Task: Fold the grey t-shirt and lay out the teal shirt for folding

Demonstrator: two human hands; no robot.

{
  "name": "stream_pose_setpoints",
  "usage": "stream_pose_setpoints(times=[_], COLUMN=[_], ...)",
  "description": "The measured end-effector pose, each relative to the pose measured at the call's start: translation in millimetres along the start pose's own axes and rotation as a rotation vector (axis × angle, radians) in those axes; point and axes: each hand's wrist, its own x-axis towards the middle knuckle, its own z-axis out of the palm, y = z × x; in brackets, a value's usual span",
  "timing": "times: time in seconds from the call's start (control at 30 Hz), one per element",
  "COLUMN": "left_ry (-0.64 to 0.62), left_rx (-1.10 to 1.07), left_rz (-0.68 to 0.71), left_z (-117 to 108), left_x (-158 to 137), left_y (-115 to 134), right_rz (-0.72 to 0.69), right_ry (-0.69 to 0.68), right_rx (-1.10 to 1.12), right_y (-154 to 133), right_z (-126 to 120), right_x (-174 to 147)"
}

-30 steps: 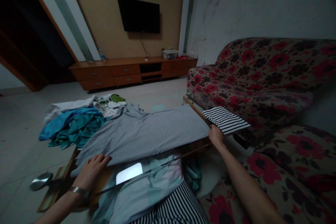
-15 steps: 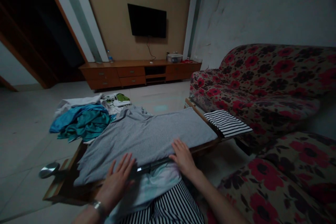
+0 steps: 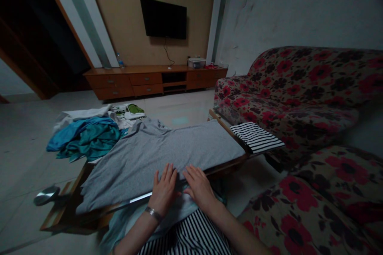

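Note:
A grey shirt [image 3: 167,147] lies spread lengthwise over a low table [image 3: 67,213], with some creases toward its left half. At the shirt's near edge, my left hand [image 3: 164,189] rests with flat fingers, a metal band on its wrist. Close beside it, my right hand [image 3: 199,186] also lies with its fingers stretched out on the same edge. Neither hand grips the cloth. Pale cloth and black-and-white striped fabric [image 3: 199,233] cover my lap below the hands.
A folded striped garment [image 3: 257,137] lies at the table's right end. Left of the table is a heap of blue, teal and white clothes [image 3: 89,133]. Flowered sofas [image 3: 314,75] stand on the right. A wooden cabinet [image 3: 113,87] runs along the far wall under a television [image 3: 164,18].
Both hands have drawn together at the middle of the shirt's near edge, the left moving right and the right moving slightly left. The view has shifted slightly.

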Motion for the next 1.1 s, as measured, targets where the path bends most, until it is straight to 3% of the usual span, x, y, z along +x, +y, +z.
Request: stream_pose_setpoints(times=[0.17,0.33,0.47,0.57,0.67,0.73,0.83,0.93,1.03,1.1], left_ry=[-0.081,-0.064,-0.011,0.019,0.083,0.143,0.224,0.228,0.193,0.13], left_rx=[-0.012,0.008,0.037,0.064,0.081,0.093,0.078,-0.003,-0.101,-0.158], left_rz=[0.012,0.037,-0.043,-0.121,-0.209,-0.286,-0.354,-0.291,-0.211,-0.217], left_z=[11,25,35,44,45,36,12,-4,3,19], left_x=[18,-2,-34,-67,-90,-85,-41,23,75,93], left_y=[15,-1,-32,-69,-106,-119,-102,-51,-3,12], right_rz=[-0.005,0.092,0.31,0.419,0.436,0.43,0.419,0.307,0.125,0.071], right_ry=[-0.116,-0.059,0.055,0.133,0.202,0.231,0.241,0.188,0.085,0.041], right_rx=[-0.129,-0.284,-0.435,-0.482,-0.459,-0.425,-0.366,-0.29,-0.222,-0.207], right_y=[15,71,132,173,195,196,174,134,100,96], right_z=[4,-5,-18,-30,-41,-45,-39,-14,19,33], right_x=[20,-23,-67,-88,-86,-64,-3,62,99,104])
